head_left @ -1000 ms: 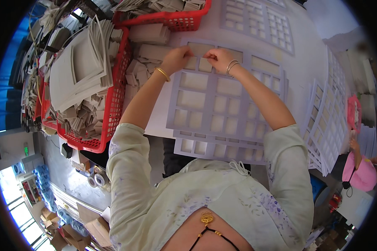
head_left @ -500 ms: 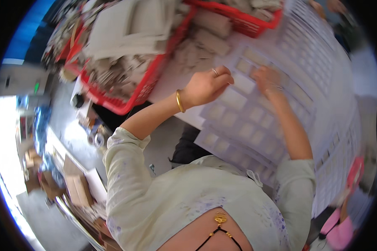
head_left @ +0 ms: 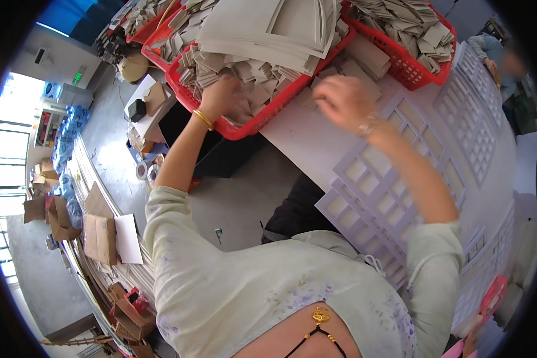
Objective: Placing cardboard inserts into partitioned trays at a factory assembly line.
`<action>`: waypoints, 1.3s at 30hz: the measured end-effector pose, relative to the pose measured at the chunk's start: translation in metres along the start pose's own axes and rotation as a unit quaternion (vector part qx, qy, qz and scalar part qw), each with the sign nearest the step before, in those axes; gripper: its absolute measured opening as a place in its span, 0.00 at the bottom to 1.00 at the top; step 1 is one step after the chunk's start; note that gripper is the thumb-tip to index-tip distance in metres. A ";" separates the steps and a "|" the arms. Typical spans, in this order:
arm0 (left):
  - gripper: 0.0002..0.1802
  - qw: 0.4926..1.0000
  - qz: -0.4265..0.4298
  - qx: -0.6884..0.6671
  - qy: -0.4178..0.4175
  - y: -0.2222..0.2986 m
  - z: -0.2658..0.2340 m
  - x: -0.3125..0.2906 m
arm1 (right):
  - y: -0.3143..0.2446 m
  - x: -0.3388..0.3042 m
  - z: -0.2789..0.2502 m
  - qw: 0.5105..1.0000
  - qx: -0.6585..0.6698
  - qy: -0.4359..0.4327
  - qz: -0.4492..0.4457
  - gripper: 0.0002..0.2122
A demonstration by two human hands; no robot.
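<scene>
The left hand [head_left: 221,95] is lowered into the red basket [head_left: 267,117], its fingers bent among the grey card pieces [head_left: 258,95]; the fingertips are hidden, so whether they grasp a piece cannot be told. The step in hand appears to be selecting a piece; the next move calls for separating one and pinching it by its edges. The basket is rigid and perforated. Its pieces are flat, matte and straight-cut, heaped at mixed angles, with large grey sheets [head_left: 238,30] stacked above. Further right, the right hand [head_left: 345,104] is above the white table [head_left: 298,143], fingers curled; blur prevents telling whether they hold anything. Beside it lies the pale lattice panel [head_left: 369,192], smooth, thin, with rectangular openings, overlapping another panel.
</scene>
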State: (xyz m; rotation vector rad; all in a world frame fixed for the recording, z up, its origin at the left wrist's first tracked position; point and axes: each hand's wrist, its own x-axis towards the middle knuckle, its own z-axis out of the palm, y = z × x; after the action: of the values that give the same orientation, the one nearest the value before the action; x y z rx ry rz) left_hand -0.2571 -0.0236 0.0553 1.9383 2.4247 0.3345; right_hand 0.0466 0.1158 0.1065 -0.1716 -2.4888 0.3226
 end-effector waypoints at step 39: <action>0.13 0.844 0.205 -0.495 0.022 0.314 0.051 0.046 | 0.075 -0.302 -0.133 0.814 0.096 0.094 0.565 0.12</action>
State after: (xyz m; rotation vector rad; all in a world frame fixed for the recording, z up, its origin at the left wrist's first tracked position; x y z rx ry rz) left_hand 0.0419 0.0933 0.0667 1.8155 1.2761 1.3177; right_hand 0.3713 0.1540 0.0196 -1.5228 -1.8498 0.9621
